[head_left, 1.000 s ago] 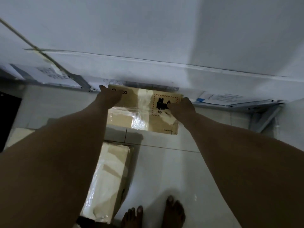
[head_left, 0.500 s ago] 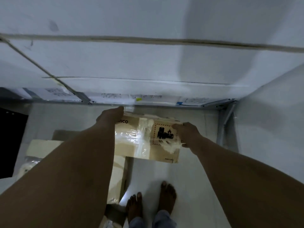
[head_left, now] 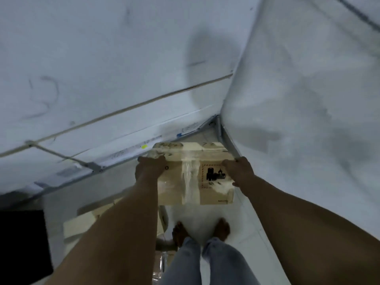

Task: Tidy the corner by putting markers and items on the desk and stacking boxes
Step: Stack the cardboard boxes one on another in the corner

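Above floor: box (head_left: 191, 177) long axis left-right; left hand (head_left: 151, 168), right hand (head_left: 238, 171) grip ends.

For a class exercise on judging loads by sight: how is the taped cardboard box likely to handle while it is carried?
The cardboard box probably stays stiff: its edges look straight between the left hand and right hand. Its glossy tape may be slippery. Two hands suggest bulk, perhaps weight.

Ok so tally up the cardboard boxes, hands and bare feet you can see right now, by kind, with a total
Cardboard boxes: 2, the taped box being held and a pale box on the floor.
Hands: 2, left hand and right hand, gripping the taped box's ends.
Bare feet: 2.
Total: 6
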